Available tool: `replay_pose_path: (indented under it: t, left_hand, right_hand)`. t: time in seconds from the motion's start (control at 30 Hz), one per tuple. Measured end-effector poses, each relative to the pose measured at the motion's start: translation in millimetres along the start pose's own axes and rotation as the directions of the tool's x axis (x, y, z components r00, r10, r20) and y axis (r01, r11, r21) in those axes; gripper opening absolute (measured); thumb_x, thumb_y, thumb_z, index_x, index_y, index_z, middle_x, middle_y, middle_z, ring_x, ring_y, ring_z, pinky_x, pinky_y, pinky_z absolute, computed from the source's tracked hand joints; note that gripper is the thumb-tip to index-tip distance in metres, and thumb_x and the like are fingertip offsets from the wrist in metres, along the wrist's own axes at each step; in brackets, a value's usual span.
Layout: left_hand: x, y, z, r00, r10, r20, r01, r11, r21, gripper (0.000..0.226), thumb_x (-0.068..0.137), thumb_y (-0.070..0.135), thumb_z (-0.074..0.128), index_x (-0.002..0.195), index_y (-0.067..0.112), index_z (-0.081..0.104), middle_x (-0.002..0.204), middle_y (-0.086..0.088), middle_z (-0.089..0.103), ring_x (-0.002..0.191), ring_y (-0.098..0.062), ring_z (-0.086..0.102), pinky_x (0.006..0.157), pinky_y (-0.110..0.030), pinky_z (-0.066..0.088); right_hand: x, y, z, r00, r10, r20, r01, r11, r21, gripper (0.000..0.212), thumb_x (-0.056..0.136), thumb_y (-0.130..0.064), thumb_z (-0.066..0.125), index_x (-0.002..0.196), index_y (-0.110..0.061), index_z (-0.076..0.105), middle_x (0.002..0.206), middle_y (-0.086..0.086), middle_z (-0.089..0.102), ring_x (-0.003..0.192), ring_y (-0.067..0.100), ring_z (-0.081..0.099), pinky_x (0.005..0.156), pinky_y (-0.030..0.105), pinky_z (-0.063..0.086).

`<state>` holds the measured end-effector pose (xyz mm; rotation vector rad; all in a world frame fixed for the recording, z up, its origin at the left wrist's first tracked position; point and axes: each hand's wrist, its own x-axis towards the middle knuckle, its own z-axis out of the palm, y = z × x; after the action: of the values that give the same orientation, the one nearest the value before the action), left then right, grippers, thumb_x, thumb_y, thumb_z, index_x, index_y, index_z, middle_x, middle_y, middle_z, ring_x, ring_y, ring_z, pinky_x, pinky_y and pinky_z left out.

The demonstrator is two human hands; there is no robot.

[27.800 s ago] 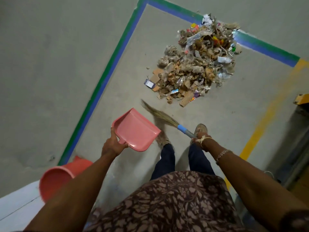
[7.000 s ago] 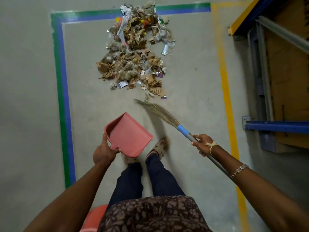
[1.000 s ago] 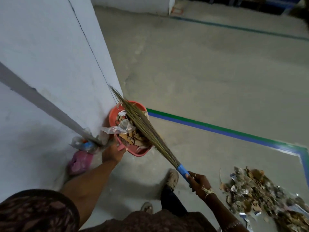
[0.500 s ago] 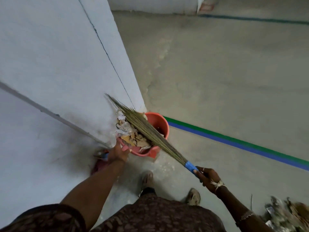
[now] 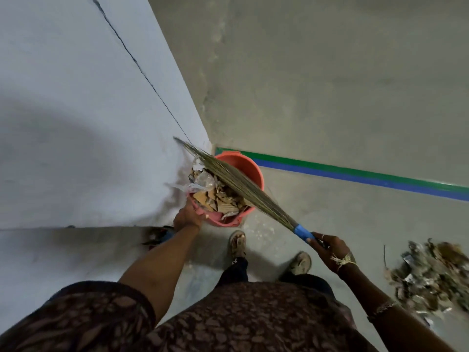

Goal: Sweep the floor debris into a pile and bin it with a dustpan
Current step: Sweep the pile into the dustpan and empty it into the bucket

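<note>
My left hand (image 5: pixel 188 216) grips the handle of the pink dustpan (image 5: pixel 217 219), which is loaded with cardboard scraps and plastic (image 5: pixel 215 193) and held over the orange bin (image 5: pixel 243 165) at the foot of the white wall. My right hand (image 5: pixel 330 247) holds the straw broom (image 5: pixel 243 186) at its blue-taped neck. The bristles lie across the top of the dustpan's load and reach to the wall. The rest of the debris pile (image 5: pixel 431 278) lies on the floor at the right edge.
A white wall (image 5: pixel 88 123) fills the left side, close to the bin. A green and blue floor stripe (image 5: pixel 355 174) runs from the bin to the right. My two feet (image 5: pixel 269 250) stand just before the bin. A small dark object (image 5: pixel 160 233) lies at the wall's base.
The dustpan, with the broom pressed on its load, has come further over the orange bin. The view has swung so the debris pile shows more at the right.
</note>
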<state>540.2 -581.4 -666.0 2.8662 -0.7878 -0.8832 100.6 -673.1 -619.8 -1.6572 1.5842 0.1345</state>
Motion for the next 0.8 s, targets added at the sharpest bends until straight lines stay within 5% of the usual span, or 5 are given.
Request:
replay_pose_path:
  t: [0.23,0.37,0.47,0.8]
  left_hand:
    - [50,13,5,0.998,-0.033,0.060,0.022,0.984,0.176,0.027,0.103,0.043,0.050,0.114,0.022,0.064,0.105,-0.001,0.070,0.085,-0.018,0.062,0.058,-0.026,0.041]
    - [63,21,5,0.994,-0.039,0.099,0.006,0.950,0.312,0.036,0.102,0.041,0.048,0.132,0.023,0.054,0.116,-0.006,0.067,0.108,-0.029,0.067,0.075,-0.036,0.051]
    - [72,21,6,0.987,-0.064,0.144,0.026,0.968,0.251,0.045,0.098,0.044,0.059,0.135,0.020,0.052,0.125,-0.008,0.066,0.114,-0.030,0.064,0.085,-0.037,0.051]
    - [85,26,7,0.988,-0.075,0.134,0.033,0.956,0.291,0.054,0.092,0.045,0.066,0.137,0.022,0.045,0.121,-0.006,0.067,0.109,-0.029,0.068,0.071,-0.036,0.051]
  right_hand:
    - [13,-22,23,0.996,0.091,-0.022,-0.092,0.995,-0.032,0.042,0.090,-0.055,0.062,0.126,-0.034,0.066,0.099,0.006,0.074,0.091,0.027,0.069,0.076,0.035,0.055]
    - [20,-29,23,0.994,0.111,-0.017,-0.112,0.986,-0.120,0.036,0.092,-0.053,0.059,0.125,-0.037,0.066,0.099,0.007,0.074,0.092,0.031,0.068,0.072,0.034,0.050]
    - [19,-31,21,0.993,0.117,-0.023,-0.119,0.981,-0.151,0.034,0.094,-0.051,0.058,0.124,-0.037,0.066,0.098,0.007,0.073,0.090,0.031,0.068,0.069,0.033,0.048]
    - [-8,-19,19,0.997,0.080,0.012,-0.079,0.994,-0.076,0.038,0.090,-0.055,0.060,0.123,-0.038,0.068,0.066,-0.012,0.064,0.062,0.008,0.060,0.055,0.027,0.045]
